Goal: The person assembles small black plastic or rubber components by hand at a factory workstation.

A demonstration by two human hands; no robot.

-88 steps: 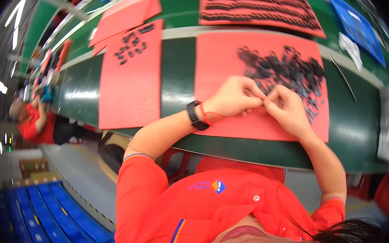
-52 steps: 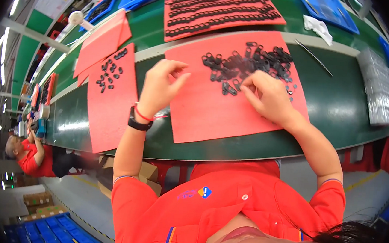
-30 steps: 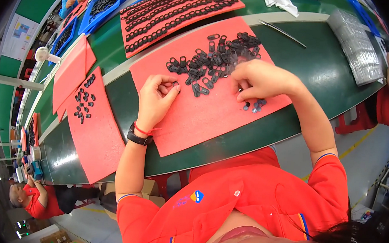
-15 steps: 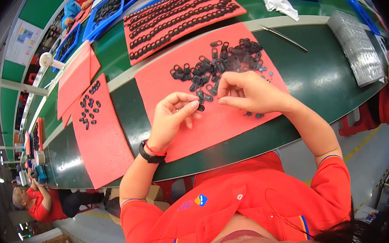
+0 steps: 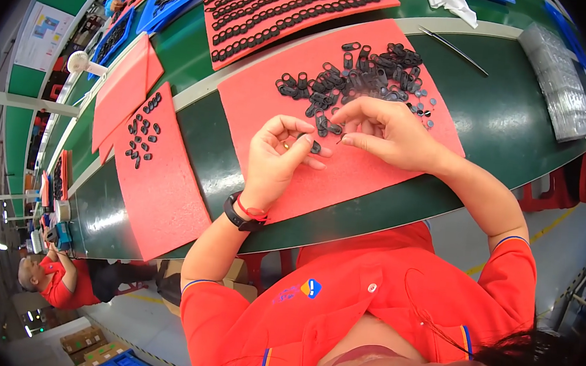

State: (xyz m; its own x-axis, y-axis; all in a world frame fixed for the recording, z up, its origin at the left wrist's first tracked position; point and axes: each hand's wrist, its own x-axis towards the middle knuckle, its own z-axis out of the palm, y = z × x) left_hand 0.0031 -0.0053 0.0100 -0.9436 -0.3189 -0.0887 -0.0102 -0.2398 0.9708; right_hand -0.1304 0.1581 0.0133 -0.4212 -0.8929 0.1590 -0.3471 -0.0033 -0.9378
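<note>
My left hand (image 5: 274,157) pinches a small black oval part (image 5: 315,147) between thumb and fingers, low over a red mat (image 5: 348,186). Close by on the right, my right hand (image 5: 391,134) has its thumb and forefinger nearly together. A tiny dark speck shows at those fingertips, too small to name. Just beyond both hands lies a loose pile of black oval parts with ring-like ends (image 5: 326,81). Beside the pile, partly behind my right hand, small round grey discs (image 5: 422,112) are scattered.
Farther back, a red board (image 5: 385,4) carries rows of black parts. Metal tweezers (image 5: 454,51) and stacked clear plastic trays (image 5: 558,84) lie to the right. Another red mat (image 5: 156,199) with several black pieces is at left. Blue bins (image 5: 156,11) stand beyond; a person (image 5: 68,282) is at far left.
The view has shifted slightly, so the table sits higher. My left hand now holds up a black part near its fingertips. My right hand's fingers remain close to it.
</note>
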